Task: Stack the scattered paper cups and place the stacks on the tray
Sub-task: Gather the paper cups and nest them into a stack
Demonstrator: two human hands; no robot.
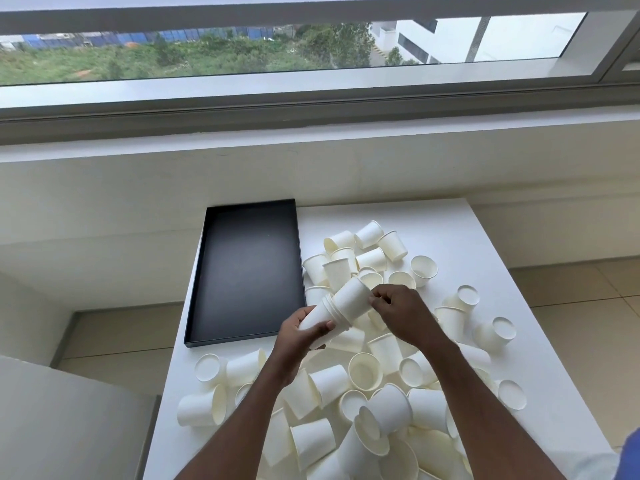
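While the black tray (247,271) in the middle left of the frame lay bare, the person worked at building a stack of paper cups (332,311) held tilted just above the heap at the centre of the frame, its closed end pointing up and away. To do this step well, the added cup would probably need to be pressed squarely along the stack's axis until its rim seated against the others, since a skewed push could crease the thin paper wall or leave the stack crooked and prone to topple on the tray. The left hand (301,336) was wrapped around the lower, open end of the stack, fingers curled closed across it. The right hand (398,311) was narrowed to a pinch, its fingertips (375,299) touching the side of the topmost cup near its upper end. Loose cups (363,372) lay scattered over the white table (485,237) from the centre to the lower right.
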